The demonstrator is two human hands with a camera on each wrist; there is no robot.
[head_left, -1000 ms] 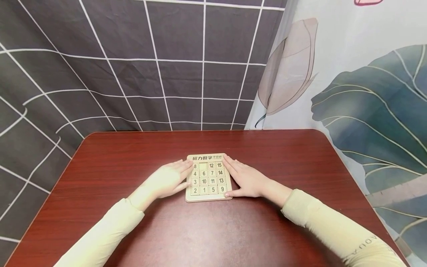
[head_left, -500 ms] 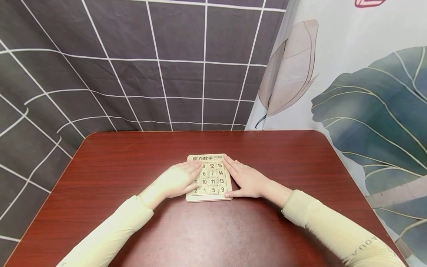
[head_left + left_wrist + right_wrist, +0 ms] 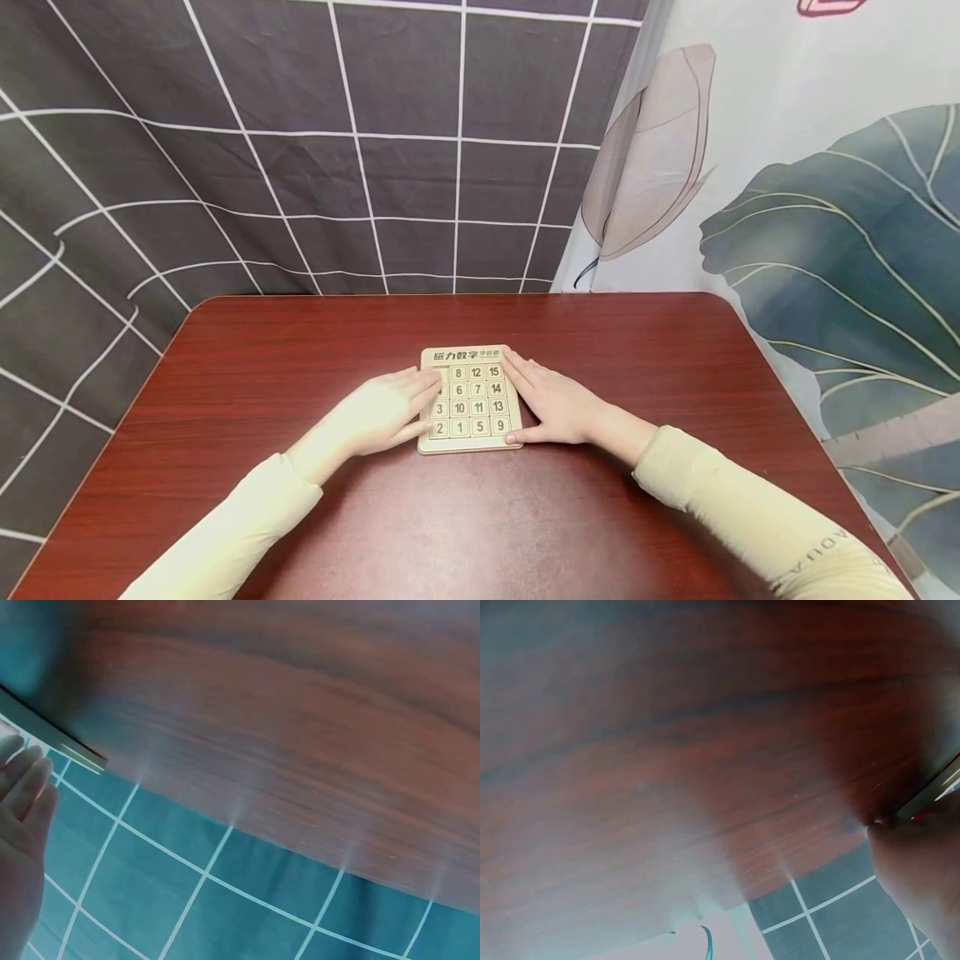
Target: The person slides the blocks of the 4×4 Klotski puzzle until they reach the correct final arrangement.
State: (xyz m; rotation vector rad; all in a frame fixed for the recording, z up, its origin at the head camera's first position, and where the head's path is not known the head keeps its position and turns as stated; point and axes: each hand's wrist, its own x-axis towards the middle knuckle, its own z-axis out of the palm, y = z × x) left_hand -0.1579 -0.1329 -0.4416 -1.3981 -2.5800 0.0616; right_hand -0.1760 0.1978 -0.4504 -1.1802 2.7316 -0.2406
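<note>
A pale wooden number sliding puzzle (image 3: 468, 446) lies flat on the table, with dark numerals on square tiles. Its top row reads 8, 12 and 15, with a gap in the top left corner. My left hand (image 3: 384, 410) touches the puzzle's left side, its extended fingertips partly covering the tile 4 (image 3: 441, 390) and its thumb near the tile 2. Along the right side, my right hand (image 3: 561, 406) rests with straight fingers at the upper edge and the thumb on the lower right corner. Both wrist views catch only part of a hand and the board's edge.
The reddish-brown table (image 3: 300, 333) has rounded far corners. Behind it hangs a dark curtain (image 3: 405, 183) with white grid lines. A light curtain (image 3: 750, 167) with leaf prints hangs at the right.
The tile 8 has slid right into the second column, leaving the top left slot vacant. My left hand moved right over the board, then drew back left. My right hand stayed put.
</note>
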